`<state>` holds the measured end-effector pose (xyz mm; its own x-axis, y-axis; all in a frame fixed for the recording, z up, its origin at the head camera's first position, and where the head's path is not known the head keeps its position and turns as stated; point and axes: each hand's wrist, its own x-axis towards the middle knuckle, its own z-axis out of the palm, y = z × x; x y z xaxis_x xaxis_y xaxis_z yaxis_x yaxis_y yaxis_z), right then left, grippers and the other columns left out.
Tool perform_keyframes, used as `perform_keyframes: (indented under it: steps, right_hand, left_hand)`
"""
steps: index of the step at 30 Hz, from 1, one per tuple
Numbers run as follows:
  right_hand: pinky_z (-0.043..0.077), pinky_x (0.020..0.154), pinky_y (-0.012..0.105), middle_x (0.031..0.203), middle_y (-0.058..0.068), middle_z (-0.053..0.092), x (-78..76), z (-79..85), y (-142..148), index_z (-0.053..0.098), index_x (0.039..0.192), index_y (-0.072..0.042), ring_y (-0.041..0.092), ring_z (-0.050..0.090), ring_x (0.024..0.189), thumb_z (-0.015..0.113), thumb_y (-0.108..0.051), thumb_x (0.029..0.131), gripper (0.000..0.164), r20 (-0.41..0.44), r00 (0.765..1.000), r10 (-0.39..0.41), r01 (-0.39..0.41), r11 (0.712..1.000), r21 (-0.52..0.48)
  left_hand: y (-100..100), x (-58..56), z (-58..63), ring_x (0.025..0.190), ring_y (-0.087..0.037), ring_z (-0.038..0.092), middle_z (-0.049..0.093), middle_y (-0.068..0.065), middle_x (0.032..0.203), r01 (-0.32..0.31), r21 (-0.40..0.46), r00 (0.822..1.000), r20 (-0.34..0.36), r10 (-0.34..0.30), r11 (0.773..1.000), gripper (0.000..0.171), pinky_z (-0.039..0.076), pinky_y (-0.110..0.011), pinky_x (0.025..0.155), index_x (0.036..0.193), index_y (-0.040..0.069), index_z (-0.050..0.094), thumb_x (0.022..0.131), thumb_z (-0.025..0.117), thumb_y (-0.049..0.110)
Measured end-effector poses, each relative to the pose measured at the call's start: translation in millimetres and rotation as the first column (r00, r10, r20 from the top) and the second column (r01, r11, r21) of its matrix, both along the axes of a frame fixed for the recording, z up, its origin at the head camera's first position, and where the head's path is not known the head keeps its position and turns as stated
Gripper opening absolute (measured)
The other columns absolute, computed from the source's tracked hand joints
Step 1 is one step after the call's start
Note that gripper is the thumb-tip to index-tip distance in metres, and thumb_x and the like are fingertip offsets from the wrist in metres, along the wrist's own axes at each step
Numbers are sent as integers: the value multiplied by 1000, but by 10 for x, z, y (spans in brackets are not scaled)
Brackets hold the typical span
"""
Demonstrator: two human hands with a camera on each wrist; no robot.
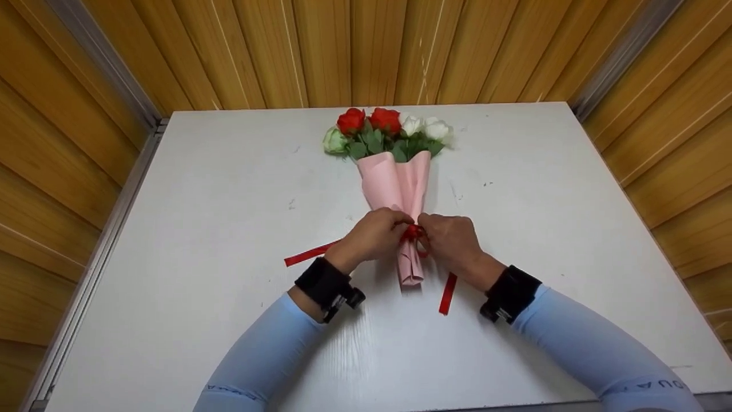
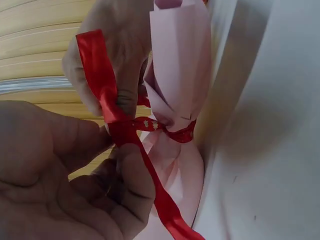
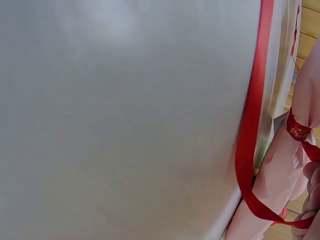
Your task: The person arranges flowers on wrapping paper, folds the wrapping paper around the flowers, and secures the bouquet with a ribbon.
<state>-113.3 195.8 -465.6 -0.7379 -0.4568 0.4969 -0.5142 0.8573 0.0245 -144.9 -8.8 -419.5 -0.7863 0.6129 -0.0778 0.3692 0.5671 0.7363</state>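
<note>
A bouquet wrapped in pink paper (image 1: 382, 180) lies on the white table, its flower heads toward the back. Round the narrow part of the wrapping goes a red ribbon (image 1: 412, 232) with light printed marks, gathered into a knot or loop at the front. My left hand (image 1: 373, 233) pinches the ribbon between thumb and fingers beside that gathering. From the other side, my right hand (image 1: 457, 240) holds the ribbon with its fingertips close to the left ones. In the right wrist view a long ribbon tail (image 3: 250, 130) runs from the fingers (image 3: 312, 200) at the edge.
Red roses (image 1: 385, 120), white roses (image 1: 437, 129) and a pale green one (image 1: 334, 141) top the bouquet among leaves. One ribbon end (image 1: 311, 253) points left, another (image 1: 448, 294) hangs toward the front. Wood-patterned walls (image 1: 320, 51) stand round the table (image 1: 229, 189).
</note>
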Motion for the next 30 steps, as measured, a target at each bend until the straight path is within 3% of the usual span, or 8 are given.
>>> perform_keyframes:
  steps: [5, 12, 15, 18, 23, 26, 30]
  right_hand:
    - [48, 44, 34, 61, 11, 65, -2, 7, 9, 65, 87, -5, 22, 61, 49, 76, -4, 93, 12, 7, 1000, 13, -12, 1000, -8]
    - [46, 45, 31, 62, 9, 64, -16, 18, 51, 65, 87, -5, 21, 60, 49, 80, -7, 92, 16, 7, 1000, 22, -22, 1000, -7]
    - [47, 47, 31, 65, 8, 65, -13, 30, 65, 66, 89, -7, 21, 60, 52, 78, -4, 92, 13, 64, 998, 21, -20, 1000, -14]
    - [53, 58, 35, 76, 9, 68, 16, 54, 80, 67, 99, -7, 24, 63, 66, 74, -3, 93, 10, 147, 989, 8, -3, 999, -35]
    - [53, 86, 46, 101, 13, 71, 130, 101, 124, 68, 117, -5, 33, 63, 93, 71, -2, 93, 24, 250, 967, -42, 87, 981, -172]
    - [53, 87, 47, 99, 13, 72, 201, 121, 133, 71, 113, -3, 32, 65, 92, 64, 1, 91, 23, 247, 968, -41, 115, 948, -296]
    - [50, 82, 45, 93, 13, 70, 257, 144, 109, 72, 103, -3, 31, 63, 89, 61, 1, 85, 21, 147, 989, -23, 83, 908, -412]
  left_hand:
    - [16, -23, -40, 96, -21, 57, 66, -6, 102, 18, -28, 997, 81, -15, 999, 27, 47, -29, 81, 124, 13, 77, 109, 55, 19]
    - [-9, -68, -51, 81, -15, 63, 74, -2, 96, -66, 90, 989, 141, 53, 994, 18, 50, -24, 71, 112, 10, 81, 104, 67, 16]
    - [-19, -83, -55, 76, -14, 63, 76, -2, 91, -108, 123, 987, 134, 91, 987, 12, 52, -23, 68, 104, 9, 82, 101, 71, 13]
    - [-24, -92, -53, 74, -14, 64, 78, -7, 91, -142, 137, 983, 137, 124, 980, 11, 52, -24, 66, 101, 9, 81, 101, 70, 11]
    - [-11, -112, -38, 79, -16, 65, 77, -6, 94, -203, 116, 972, 144, 185, 972, 11, 53, -26, 70, 104, 10, 78, 103, 68, 15]
    - [-3, -120, -25, 82, -16, 63, 73, -2, 92, -239, 98, 965, 133, 225, 966, 10, 52, -26, 72, 104, 11, 75, 103, 66, 17]
    - [1, -121, -1, 78, -17, 61, 72, -2, 89, -272, 96, 958, 116, 261, 957, 10, 49, -26, 67, 103, 12, 72, 102, 64, 17]
